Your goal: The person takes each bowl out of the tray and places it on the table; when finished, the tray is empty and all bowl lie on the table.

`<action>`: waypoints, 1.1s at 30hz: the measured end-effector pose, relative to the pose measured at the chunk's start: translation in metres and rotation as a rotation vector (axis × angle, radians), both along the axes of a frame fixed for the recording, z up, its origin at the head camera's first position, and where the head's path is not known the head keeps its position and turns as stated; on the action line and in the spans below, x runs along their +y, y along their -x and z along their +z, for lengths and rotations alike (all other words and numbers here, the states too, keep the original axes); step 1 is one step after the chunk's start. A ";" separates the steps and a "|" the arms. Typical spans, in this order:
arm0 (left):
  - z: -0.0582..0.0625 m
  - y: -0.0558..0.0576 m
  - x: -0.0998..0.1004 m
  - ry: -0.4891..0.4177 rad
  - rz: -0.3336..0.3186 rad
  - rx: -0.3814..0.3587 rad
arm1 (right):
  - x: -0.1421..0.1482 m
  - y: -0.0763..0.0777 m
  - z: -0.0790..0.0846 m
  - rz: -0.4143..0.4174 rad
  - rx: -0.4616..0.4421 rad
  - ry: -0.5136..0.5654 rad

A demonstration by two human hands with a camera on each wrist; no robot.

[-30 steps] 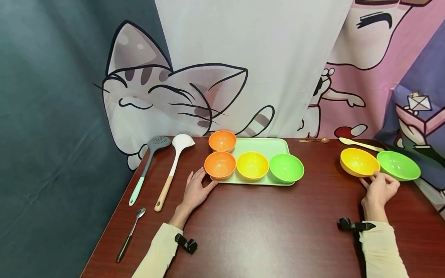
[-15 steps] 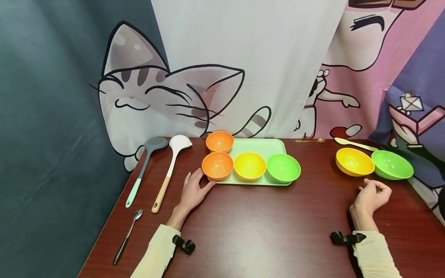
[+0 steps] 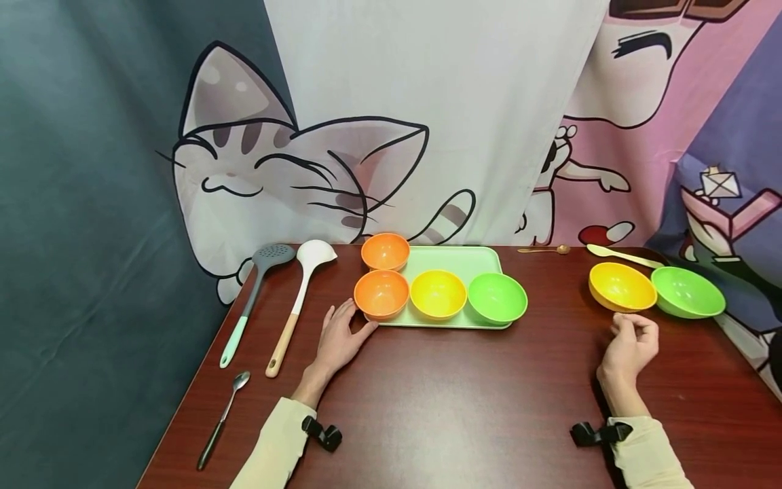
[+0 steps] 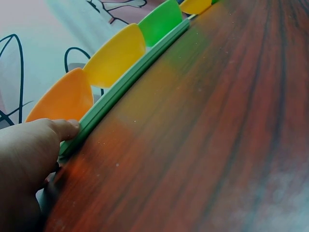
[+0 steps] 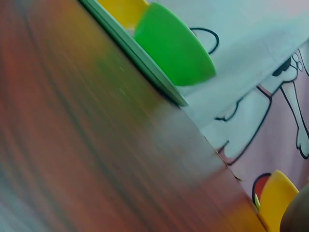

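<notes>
My left hand rests at the front left corner of the light green tray. Its thumb lies on the tray's rim beside the front orange bowl, and its other fingers lie relaxed on the left. A yellow bowl and a green bowl stand in the same front row; a second orange bowl is behind. My right hand is over the table just in front of another yellow bowl, fingers loosely curled and holding nothing. Touching that bowl's right is a wider green bowl.
Left of the tray lie a grey slotted turner, a white ladle and a small metal spoon. At the back edge are a small gold-coloured spoon and a pale yellow knife. A printed curtain hangs behind the table.
My right hand has let go of the right-hand yellow bowl and moved left and slightly toward me. The left hand stays at the tray corner, and the bowls keep their places.
</notes>
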State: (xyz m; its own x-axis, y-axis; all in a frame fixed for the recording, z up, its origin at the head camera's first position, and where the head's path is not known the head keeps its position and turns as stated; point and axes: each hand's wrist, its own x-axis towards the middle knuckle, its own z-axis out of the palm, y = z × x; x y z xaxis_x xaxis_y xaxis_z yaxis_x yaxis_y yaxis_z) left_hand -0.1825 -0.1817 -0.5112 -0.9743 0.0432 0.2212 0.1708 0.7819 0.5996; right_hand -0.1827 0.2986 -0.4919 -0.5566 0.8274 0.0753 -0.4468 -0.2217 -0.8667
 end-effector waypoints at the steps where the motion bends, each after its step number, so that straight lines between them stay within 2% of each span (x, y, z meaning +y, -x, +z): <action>1: 0.000 0.000 0.000 0.000 0.001 -0.002 | -0.004 0.000 0.000 0.014 0.027 -0.016; 4: 0.001 -0.001 -0.001 0.002 0.001 0.007 | -0.016 0.000 0.000 0.060 0.098 -0.056; 6: 0.001 0.000 -0.002 0.004 -0.002 0.016 | -0.023 -0.001 0.000 0.100 0.111 -0.072; 14: 0.000 0.001 -0.004 0.015 0.005 0.008 | -0.036 0.001 -0.004 0.339 0.091 -0.072; 18: 0.000 0.000 -0.005 0.015 0.004 0.008 | -0.041 0.005 -0.005 0.410 0.072 -0.094; 24: 0.000 0.001 -0.002 0.015 -0.004 0.003 | -0.046 0.013 -0.004 0.464 0.053 -0.122; 28: -0.002 0.002 -0.001 0.016 0.003 -0.007 | -0.050 0.020 0.001 0.460 0.037 -0.146; 33: -0.002 0.000 0.000 0.012 0.010 -0.012 | -0.056 0.034 0.014 0.450 -0.056 -0.294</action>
